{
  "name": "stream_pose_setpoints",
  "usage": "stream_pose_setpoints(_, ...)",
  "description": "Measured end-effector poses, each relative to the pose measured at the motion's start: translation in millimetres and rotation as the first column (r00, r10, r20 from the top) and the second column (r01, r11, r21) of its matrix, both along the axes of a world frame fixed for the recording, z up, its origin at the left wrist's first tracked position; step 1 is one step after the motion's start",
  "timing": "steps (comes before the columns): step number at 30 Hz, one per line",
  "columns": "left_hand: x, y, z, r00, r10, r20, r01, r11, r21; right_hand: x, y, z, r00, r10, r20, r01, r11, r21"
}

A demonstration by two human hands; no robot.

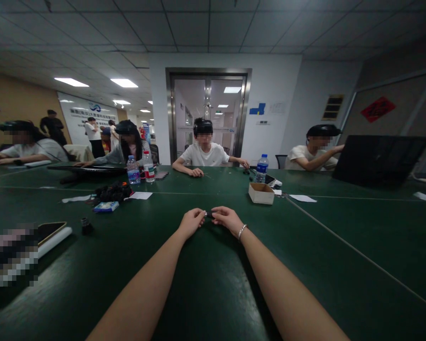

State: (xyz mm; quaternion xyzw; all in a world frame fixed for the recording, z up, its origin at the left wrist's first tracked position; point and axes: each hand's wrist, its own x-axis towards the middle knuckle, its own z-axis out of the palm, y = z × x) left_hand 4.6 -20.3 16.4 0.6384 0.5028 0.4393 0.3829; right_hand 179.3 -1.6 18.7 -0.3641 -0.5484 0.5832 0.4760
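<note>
Both my hands meet over the middle of the green table [213,265]. Between them is a small dark piece with a silvery end [208,214], too small to name its kind. My left hand [191,223] pinches the silvery end between thumb and fingers. From the other side, my right hand [228,220], with a bracelet [242,231] at the wrist, has its fingers closed on the dark end. My fingertips hide much of the piece. A short black cylindrical thing [86,226] stands on the table to the left.
An open cardboard box [261,195] and a water bottle [261,168] stand ahead to the right. Two bottles [134,170] and a black tangled heap [111,192] are ahead left. A phone [51,232] lies at left. Across the table sits a person [208,154]; a black monitor [379,158] is at right.
</note>
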Motion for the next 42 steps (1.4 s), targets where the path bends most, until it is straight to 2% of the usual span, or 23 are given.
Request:
stream_pose_setpoints(9, -0.8, 2.6, -3.7, 1.0, 0.006, -0.03, -0.006, 1.0, 0.009, 0.4, -1.1, 2.1, 0.999, 0.021, 0.03, -0.022, 0.999, 0.027)
stream_pose_setpoints(12, -0.9, 2.4, -3.9, 1.0, -0.006, -0.016, 0.006, 1.0, 0.019, -1.4, -0.4, 0.4, 0.991, 0.028, 0.128, -0.04, 0.995, 0.091)
stream_pose_setpoints(14, -0.8, 3.0, -4.7, 1.0, -0.02, 0.004, 0.02, 1.0, 0.023, -3.7, -0.4, -1.2, 0.967, -0.028, 0.252, -0.025, 0.979, 0.202)
stream_pose_setpoints(18, 0.4, 2.9, -5.1, 0.998, -0.042, 0.036, 0.041, 0.999, 0.025, -9.1, -5.3, -0.4, 0.835, -0.251, 0.489, -0.013, 0.88, 0.475)
stream_pose_setpoints(22, 2.5, -1.6, -1.8, 0.999, -0.034, 0.008, 0.034, 0.998, 0.05, -14.0, -14.3, 5.6, 0.664, -0.38, 0.644, -0.111, 0.802, 0.588)
stream_pose_setpoints(26, 3.7, -5.1, 0.9, 0.999, -0.034, -0.02, 0.036, 0.996, 0.086, -18.4, -17.7, 7.7, 0.604, -0.412, 0.683, -0.14, 0.788, 0.599)
stream_pose_setpoints(29, 4.2, -5.8, 0.8, 0.998, -0.022, -0.056, 0.028, 0.994, 0.109, -19.4, -17.5, 7.7, 0.601, -0.412, 0.685, -0.155, 0.781, 0.605)
stream_pose_setpoints(36, 5.8, -7.3, 2.9, 0.985, 0.027, -0.172, -0.001, 0.989, 0.146, -20.3, -22.8, 10.2, 0.598, -0.441, 0.67, -0.204, 0.724, 0.659)
stream_pose_setpoints(39, 7.0, -9.0, 6.6, 0.961, 0.047, -0.272, 0.006, 0.982, 0.19, -19.2, -19.0, 6.7, 0.593, -0.46, 0.661, -0.145, 0.747, 0.649)
stream_pose_setpoints(42, 8.1, -12.6, 10.1, 0.924, 0.052, -0.378, 0.04, 0.972, 0.231, -9.9, -8.0, 0.7, 0.588, -0.507, 0.63, -0.006, 0.776, 0.63)
